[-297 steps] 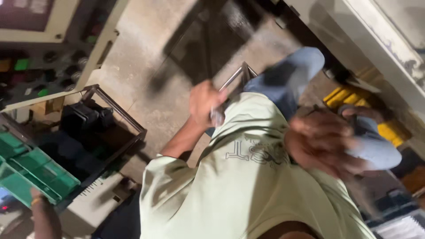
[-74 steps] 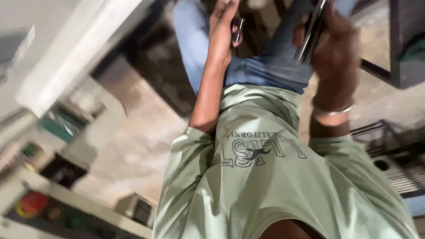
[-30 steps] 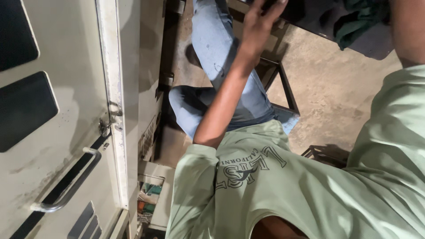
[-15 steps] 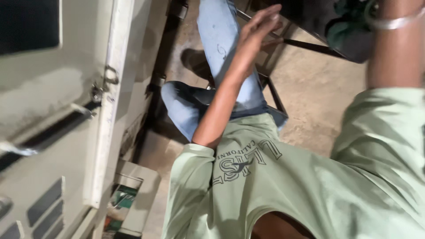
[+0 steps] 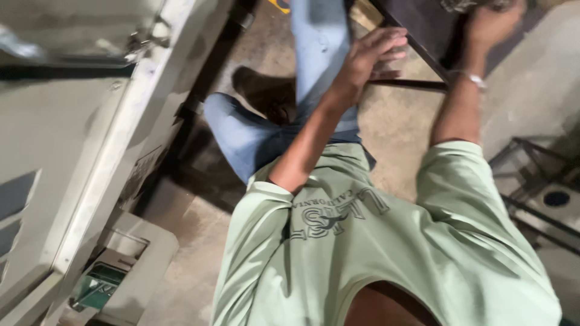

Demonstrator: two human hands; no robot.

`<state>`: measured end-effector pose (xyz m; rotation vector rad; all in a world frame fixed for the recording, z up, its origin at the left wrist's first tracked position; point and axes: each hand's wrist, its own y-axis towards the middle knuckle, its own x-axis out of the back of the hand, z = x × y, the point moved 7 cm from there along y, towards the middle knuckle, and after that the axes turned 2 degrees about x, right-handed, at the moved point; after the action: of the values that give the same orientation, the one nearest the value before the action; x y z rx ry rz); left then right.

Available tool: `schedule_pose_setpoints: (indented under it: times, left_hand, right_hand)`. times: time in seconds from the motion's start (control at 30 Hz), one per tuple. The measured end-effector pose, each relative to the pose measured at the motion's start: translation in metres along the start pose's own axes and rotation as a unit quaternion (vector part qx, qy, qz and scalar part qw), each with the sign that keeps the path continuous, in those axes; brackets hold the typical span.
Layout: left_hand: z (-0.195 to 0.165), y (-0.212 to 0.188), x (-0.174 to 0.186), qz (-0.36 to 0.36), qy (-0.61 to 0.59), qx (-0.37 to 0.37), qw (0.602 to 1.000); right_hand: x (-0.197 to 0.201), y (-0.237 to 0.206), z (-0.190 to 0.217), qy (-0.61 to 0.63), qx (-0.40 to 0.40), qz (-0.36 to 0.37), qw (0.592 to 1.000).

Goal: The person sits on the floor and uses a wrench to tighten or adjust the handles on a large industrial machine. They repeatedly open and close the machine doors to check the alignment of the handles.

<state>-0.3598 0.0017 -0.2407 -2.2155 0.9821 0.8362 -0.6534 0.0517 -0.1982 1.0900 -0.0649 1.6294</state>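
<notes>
Our left hand (image 5: 368, 57), fingers spread and loose, rests beside the dark metal frame (image 5: 417, 84) of thin straight bars. Above that frame, our right hand (image 5: 492, 24) closes on a crumpled grey cloth (image 5: 468, 5). Rough concrete floor (image 5: 393, 130) lies below it.

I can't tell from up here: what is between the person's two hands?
In the head view, a dark metal bar of a frame spans from the left hand toward the right hand, with bare concrete floor below.

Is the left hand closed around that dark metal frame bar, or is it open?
Open. The left hand has its fingers spread loosely over the dark frame bar, not curled around it.
</notes>
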Motion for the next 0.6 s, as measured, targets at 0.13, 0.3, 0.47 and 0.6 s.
schedule_pose_setpoints:
  times: [0.13,0.3,0.47,0.6]
  left_hand:
    - [-0.021,-0.003,0.016,-0.033,0.111,-0.007,0.993]
    - [0.000,0.012,0.022,-0.063,0.002,0.079,0.995]
    - [-0.019,-0.008,0.054,0.014,-0.216,-0.141,0.966]
    - [-0.034,-0.060,0.092,-0.030,-0.256,-0.205,0.944]
  right_hand:
    - [0.045,0.017,-0.016,0.356,-0.166,-0.033,0.919]
    - [0.080,-0.053,0.116,0.470,-0.072,0.257,0.841]
    - [0.086,-0.139,0.295,0.305,0.358,0.415,0.779]
    - [0.073,-0.153,0.360,0.636,0.323,0.398,0.576]
